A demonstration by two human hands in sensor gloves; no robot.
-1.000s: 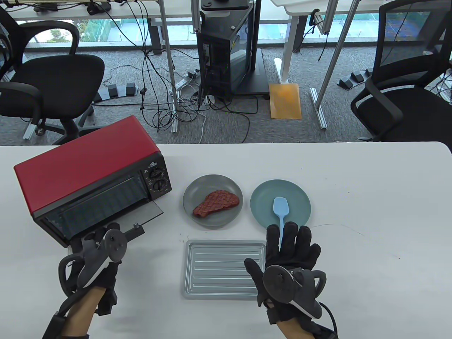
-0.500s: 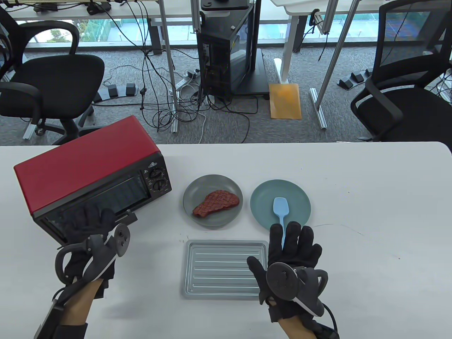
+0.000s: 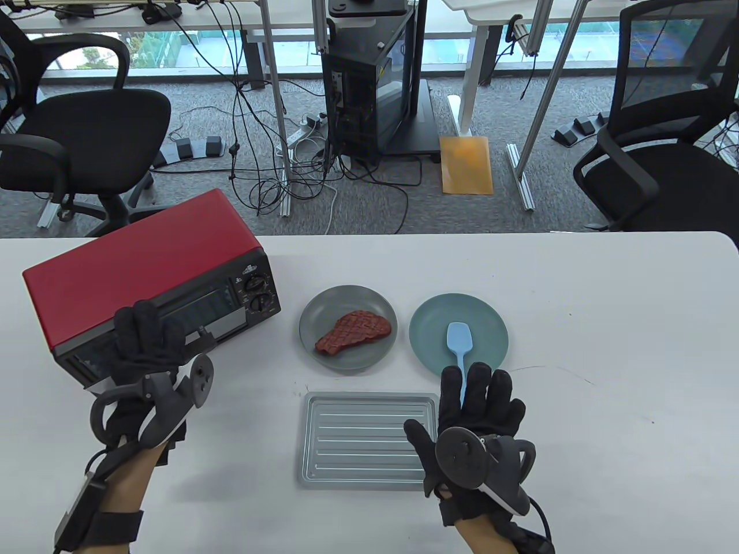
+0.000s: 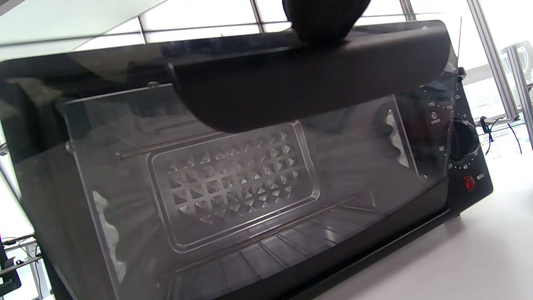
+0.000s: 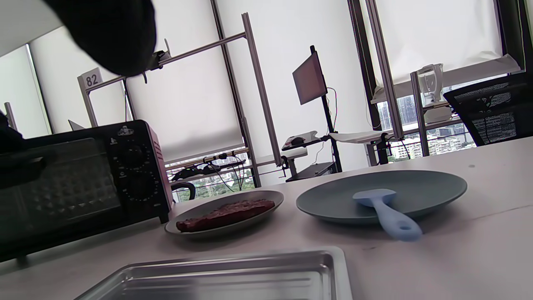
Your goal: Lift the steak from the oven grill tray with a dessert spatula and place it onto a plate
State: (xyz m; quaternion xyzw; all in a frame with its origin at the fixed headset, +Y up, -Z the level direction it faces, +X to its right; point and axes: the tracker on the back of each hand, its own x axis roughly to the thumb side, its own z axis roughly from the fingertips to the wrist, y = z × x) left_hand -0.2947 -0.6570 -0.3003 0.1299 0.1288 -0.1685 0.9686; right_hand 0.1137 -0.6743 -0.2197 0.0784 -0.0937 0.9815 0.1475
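A brown grilled steak [image 3: 353, 332] [image 5: 227, 210] lies on the grey plate [image 3: 314, 311] in the middle of the table. On the teal plate [image 3: 491, 329] to its right rests a light blue dessert spatula [image 3: 460, 340] [image 5: 383, 210], handle toward me. The silver grill tray [image 3: 366, 441] [image 5: 233, 275] sits bare in front of the plates. My right hand [image 3: 476, 398] lies flat with straight fingers over the end of the spatula handle and the tray's right edge. My left hand [image 3: 147, 346] presses the oven door handle [image 4: 308, 83] with its fingers extended.
The red toaster oven [image 3: 144, 277] stands at the table's left, its glass door [image 4: 266, 166] tilted up almost closed, a wire rack visible inside. White tabletop stretches to the right of the teal plate. Office chairs and cables are on the floor beyond the table.
My left hand has swung the oven door up from lying open to nearly closed, moving forward with it. My right hand has barely moved.
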